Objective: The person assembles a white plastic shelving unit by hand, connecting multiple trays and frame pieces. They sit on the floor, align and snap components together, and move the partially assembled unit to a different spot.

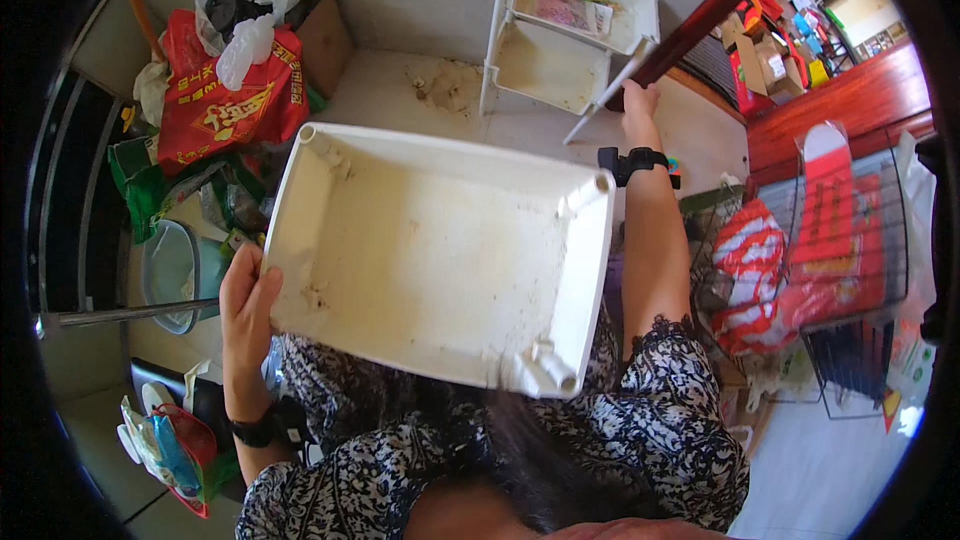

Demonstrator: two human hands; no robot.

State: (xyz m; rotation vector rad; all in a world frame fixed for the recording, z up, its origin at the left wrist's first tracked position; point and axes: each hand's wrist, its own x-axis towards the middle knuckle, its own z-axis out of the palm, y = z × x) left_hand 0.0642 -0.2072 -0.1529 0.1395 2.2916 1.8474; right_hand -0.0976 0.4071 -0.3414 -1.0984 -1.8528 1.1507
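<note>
Left hand point(247, 302) pinching the grimy white tray point(440, 250) by one edge mid-air, right hand point(640, 100) gripping the rack leg point(610, 90) — could easily tip and slip.

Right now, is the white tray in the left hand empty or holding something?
Empty. The white tray, gripped at its edge by the left hand, shows only a bare, stained, dirty bottom.

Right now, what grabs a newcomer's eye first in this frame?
The big white stained tray fills the centre, held at its left edge by the left hand. Beyond it, the right hand grips a leg of a white two-tier rack on the floor. A bright red bag sits at upper left.
</note>
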